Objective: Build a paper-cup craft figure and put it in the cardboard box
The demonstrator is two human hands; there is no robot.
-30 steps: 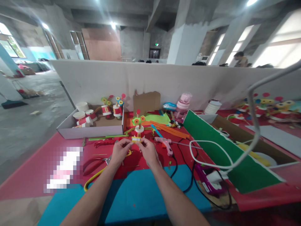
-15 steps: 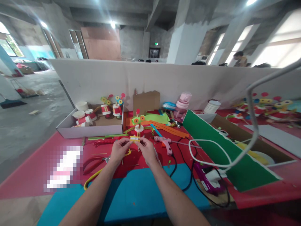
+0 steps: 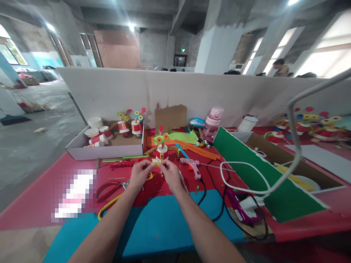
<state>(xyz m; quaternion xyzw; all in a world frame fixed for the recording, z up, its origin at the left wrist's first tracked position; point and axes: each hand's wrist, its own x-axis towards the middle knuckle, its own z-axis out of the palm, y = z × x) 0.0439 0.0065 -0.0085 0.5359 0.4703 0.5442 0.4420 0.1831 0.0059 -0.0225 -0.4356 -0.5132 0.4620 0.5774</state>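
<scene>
In the middle of the table, my left hand (image 3: 139, 175) and my right hand (image 3: 171, 176) pinch a small yellow strip with a white middle (image 3: 157, 161) between thumbs and fingertips, one at each end. Just behind it stands a paper-cup figure (image 3: 162, 150) with green-and-orange eyes, a red disc on top and coiled arms. A pink hot glue gun (image 3: 192, 167) lies to the right of my right hand. Red-handled pliers (image 3: 111, 190) and yellow-handled scissors (image 3: 108, 207) rest left of my left hand, partly hidden by it.
A white box (image 3: 105, 152) at the left holds cups and finished-looking figures. Orange strips (image 3: 196, 149) lie behind the glue gun. On the right are a green-sided box (image 3: 263, 175), a white cable (image 3: 290, 171) and a purple power strip (image 3: 242, 210). Blue material (image 3: 164, 226) covers the front edge.
The yellow strip has tipped slightly between my fingers, so its white part looks narrower. Both hands stay in nearly the same place.
</scene>
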